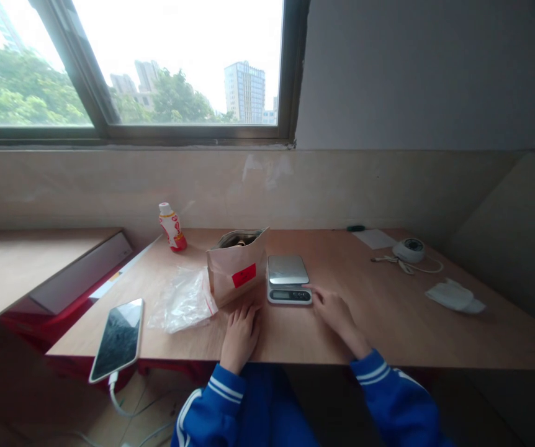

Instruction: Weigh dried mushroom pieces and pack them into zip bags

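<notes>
A digital kitchen scale (pixel 288 270) with a silver plate, a dark display and a row of buttons sits on the table. My right hand (pixel 332 310) is at its front right corner, index finger stretched to the button side and the other fingers loosely bent, holding nothing. Just left of the scale stands an open kraft paper bag (pixel 223 273) with a red label; something brownish shows inside its mouth, too hidden to name. My left hand (pixel 242 332) rests on the tabletop in front of the bag, fingers out and holding nothing. A clear plastic zip bag (pixel 181 301) lies crumpled beside the paper bag.
A phone (pixel 117 338) with a charging cable lies at the left front edge. Behind it stands a red-and-white drink bottle (pixel 173 228). Toward the right are a round white camera-like device (pixel 408 249) with a cable, a white sheet (pixel 373 239) and a crumpled white wrapper (pixel 454 296).
</notes>
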Demonstrator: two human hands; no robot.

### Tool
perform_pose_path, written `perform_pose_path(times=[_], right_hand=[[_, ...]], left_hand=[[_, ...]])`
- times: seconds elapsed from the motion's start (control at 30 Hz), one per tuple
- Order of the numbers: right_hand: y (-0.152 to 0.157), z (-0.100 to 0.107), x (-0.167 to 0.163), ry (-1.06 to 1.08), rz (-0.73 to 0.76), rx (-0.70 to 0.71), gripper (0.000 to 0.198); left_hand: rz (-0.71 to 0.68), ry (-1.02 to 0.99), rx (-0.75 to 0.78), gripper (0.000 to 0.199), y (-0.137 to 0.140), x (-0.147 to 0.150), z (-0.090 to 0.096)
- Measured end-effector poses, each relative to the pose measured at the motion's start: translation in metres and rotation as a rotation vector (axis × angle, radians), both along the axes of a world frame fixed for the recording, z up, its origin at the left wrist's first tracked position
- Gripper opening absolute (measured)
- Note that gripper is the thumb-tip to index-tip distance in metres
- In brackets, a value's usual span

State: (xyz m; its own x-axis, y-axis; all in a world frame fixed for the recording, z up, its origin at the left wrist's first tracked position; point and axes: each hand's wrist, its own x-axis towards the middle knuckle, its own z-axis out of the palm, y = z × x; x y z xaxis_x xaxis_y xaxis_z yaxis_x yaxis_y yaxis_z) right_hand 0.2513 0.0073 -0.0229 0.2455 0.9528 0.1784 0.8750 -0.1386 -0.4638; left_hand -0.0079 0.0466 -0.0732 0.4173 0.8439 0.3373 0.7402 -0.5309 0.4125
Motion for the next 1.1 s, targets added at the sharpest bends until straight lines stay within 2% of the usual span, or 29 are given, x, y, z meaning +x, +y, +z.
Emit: perform_pose_path(times=[0.1,0.17,0.27,0.33,0.4,0.47,0.63,0.73,0.87,0.93,1.0,1.1], right_hand=[[-0.007,-0.017,0.032,0.073,-0.223,0.067,0.04],[-0.011,-0.027,0.045,0.109,-0.269,0.068,0.04],[-0.015,-0.029,0.035,0.158,-0.12,0.058,0.04],[-0.013,-0.024,0.016,0.153,0.057,0.058,0.04],[-0.008,-0.016,-0.003,0.096,0.165,0.047,0.041],[-0.001,-0.01,-0.016,0.013,0.181,0.015,0.04],[0.012,-0.001,-0.025,-0.1,0.108,-0.124,0.034],[0.014,0.003,-0.026,-0.075,0.105,-0.164,0.033],[0.009,0.002,-0.006,0.093,0.184,-0.088,0.036],[0.004,-0.004,0.017,0.189,0.103,0.018,0.041],[-0.001,-0.013,0.045,0.218,-0.072,0.127,0.044],[-0.011,-0.032,0.078,0.16,-0.25,0.153,0.041]], left_hand=[[0.004,0.001,-0.004,0.034,0.0,0.0,0.0],[0.008,0.007,-0.006,0.033,0.0,0.0,-0.001],[0.01,0.01,0.004,0.033,0.0,0.0,-0.002],[0.008,0.011,0.019,0.033,0.0,0.0,-0.004],[0.01,0.015,0.029,0.034,0.001,-0.001,-0.005],[0.009,0.02,0.028,0.033,0.001,-0.001,-0.005],[0.005,0.023,0.004,0.033,0.0,-0.001,-0.002],[-0.001,0.014,0.002,0.033,-0.001,-0.001,0.0],[-0.004,0.001,0.007,0.033,0.0,-0.001,-0.001],[-0.002,-0.006,0.009,0.033,0.001,-0.001,-0.003],[0.0,-0.019,0.01,0.033,0.002,-0.001,-0.005],[0.0,-0.049,0.016,0.033,0.003,-0.001,-0.007]])
